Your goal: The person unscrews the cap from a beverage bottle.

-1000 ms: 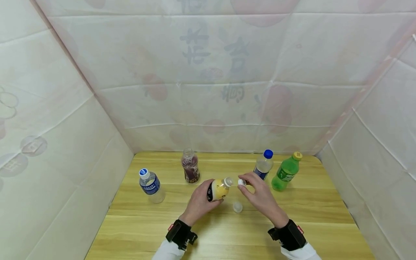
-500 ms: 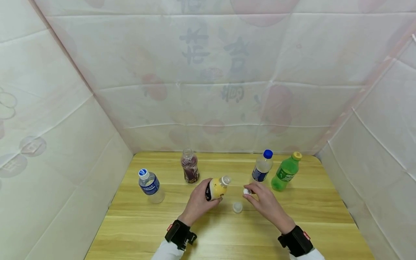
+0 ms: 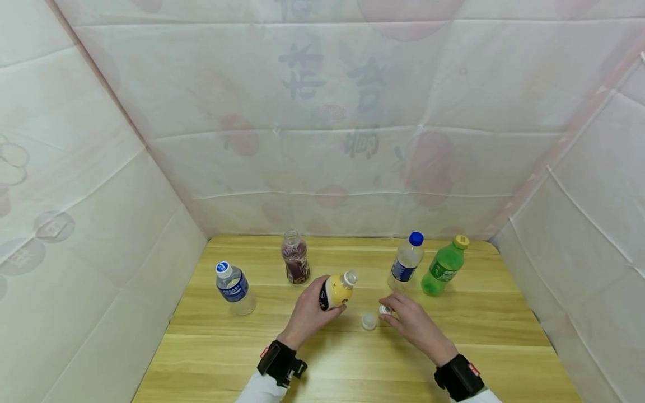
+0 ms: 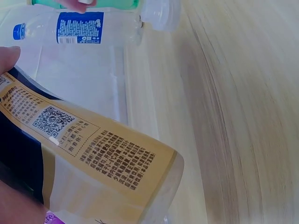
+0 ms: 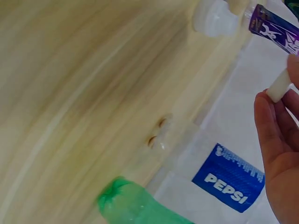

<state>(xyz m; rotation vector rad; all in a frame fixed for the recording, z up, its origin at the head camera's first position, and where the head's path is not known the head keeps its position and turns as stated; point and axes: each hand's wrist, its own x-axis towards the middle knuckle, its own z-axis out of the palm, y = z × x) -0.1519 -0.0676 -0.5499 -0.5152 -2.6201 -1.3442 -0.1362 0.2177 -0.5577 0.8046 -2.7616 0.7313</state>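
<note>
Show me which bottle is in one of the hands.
The yellow bottle with the dark band, gripped in the left hand. The dark purple bottle, Pepsi bottle, green bottle and white-and-blue-capped bottle all stand on the table.

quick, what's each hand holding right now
Left hand: holding the tilted yellow bottle.
Right hand: pinching a small white cap.
</note>
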